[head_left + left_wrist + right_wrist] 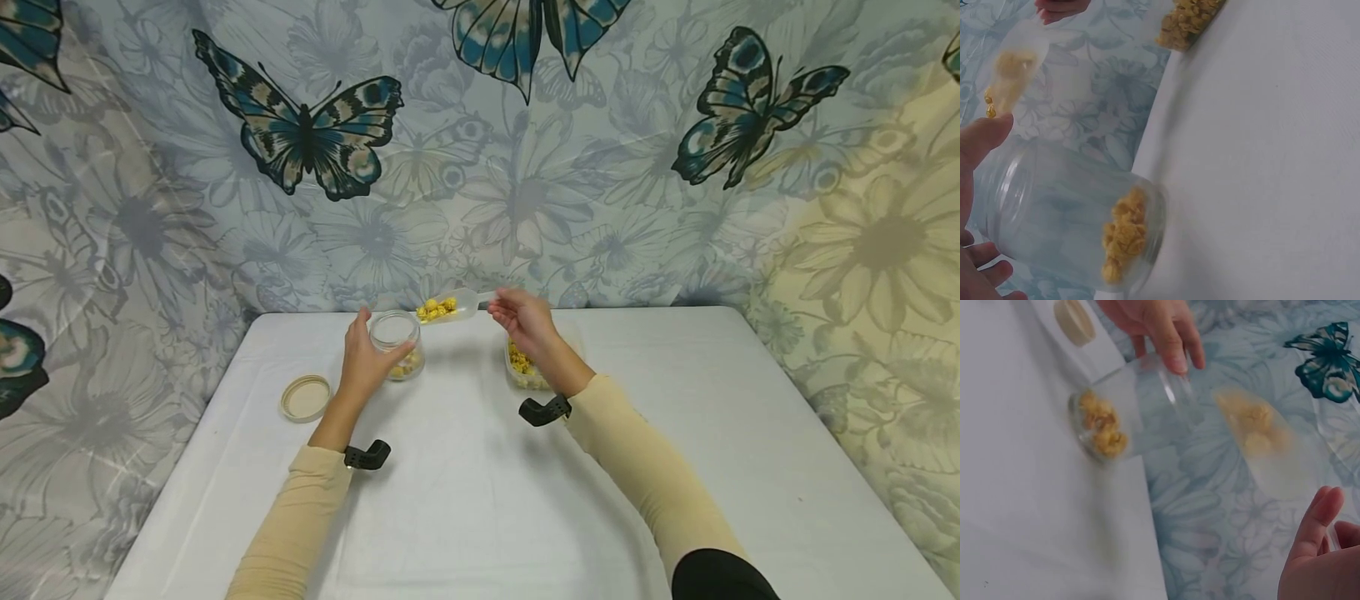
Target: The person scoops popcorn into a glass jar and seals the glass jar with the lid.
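Near the table's back edge my left hand [365,358] holds a clear glass jar [1072,212] around its upper part, thumb on one side and fingers on the other. Yellow popcorn-like pieces [1125,234] cover the jar's bottom. My right hand [527,321] grips the handle of a translucent scoop [467,303], raised just right of the jar's open mouth. More yellow pieces [437,309] fill the scoop's front. Below my right forearm stands a clear plastic container [532,381] with yellow pieces in it, partly hidden by that arm.
A round cream-coloured lid [306,398] lies on the white table [480,500], left of the jar. Behind the table's back edge hangs a butterfly-and-flower patterned cloth [525,192]. Each wrist wears a black camera band [546,410].
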A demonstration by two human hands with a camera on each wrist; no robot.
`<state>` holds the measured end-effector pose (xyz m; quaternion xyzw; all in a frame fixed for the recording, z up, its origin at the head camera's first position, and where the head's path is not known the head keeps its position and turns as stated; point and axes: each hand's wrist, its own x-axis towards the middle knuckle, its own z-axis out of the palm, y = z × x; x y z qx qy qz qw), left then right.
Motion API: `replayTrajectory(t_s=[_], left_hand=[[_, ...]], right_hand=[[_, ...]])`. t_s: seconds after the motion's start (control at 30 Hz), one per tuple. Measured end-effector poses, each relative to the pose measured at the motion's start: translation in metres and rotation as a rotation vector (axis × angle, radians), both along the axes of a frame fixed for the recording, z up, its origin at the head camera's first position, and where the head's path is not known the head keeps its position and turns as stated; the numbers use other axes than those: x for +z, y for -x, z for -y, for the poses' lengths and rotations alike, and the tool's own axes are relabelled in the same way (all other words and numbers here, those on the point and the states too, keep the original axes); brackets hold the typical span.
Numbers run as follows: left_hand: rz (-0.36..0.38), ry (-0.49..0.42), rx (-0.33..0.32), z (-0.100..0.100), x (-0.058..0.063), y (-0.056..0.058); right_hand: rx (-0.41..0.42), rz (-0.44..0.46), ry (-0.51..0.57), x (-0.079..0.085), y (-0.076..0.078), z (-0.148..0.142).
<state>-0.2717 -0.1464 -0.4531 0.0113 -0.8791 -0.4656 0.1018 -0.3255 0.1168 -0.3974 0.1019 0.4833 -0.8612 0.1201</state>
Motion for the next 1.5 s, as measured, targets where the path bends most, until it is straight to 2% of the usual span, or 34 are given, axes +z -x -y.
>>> replayTrajectory(t_s=[0.27,0.5,0.6,0.93,1.1,1.33,1.5], left_hand=[[0.044,-0.038,-0.007,0.004,-0.009,0.001],[0.139,-0.081,-0.006,0.006,-0.014,0.003],[0.154,-0.093,0.002,0.006,-0.016,0.002],[0.118,-0.142,-0.020,0.009,-0.021,0.005],[0.137,-0.146,-0.022,0.010,-0.022,0.006],[0.144,-0.129,-0.030,0.012,-0.022,0.007],[0.138,-0.125,-0.040,0.012,-0.022,0.006]], right_hand=[[0.007,-0.014,0.001,-0.003,-0.002,0.007],[0.001,-0.001,-0.021,-0.004,-0.002,0.010],[0.006,-0.001,-0.020,-0.003,-0.002,0.012],[0.020,-0.015,-0.049,0.003,-0.005,0.018],[0.018,-0.026,-0.061,0.004,-0.005,0.023],[0.016,-0.113,-0.081,0.010,-0.004,0.033],[0.013,-0.183,-0.151,0.017,-0.003,0.043]])
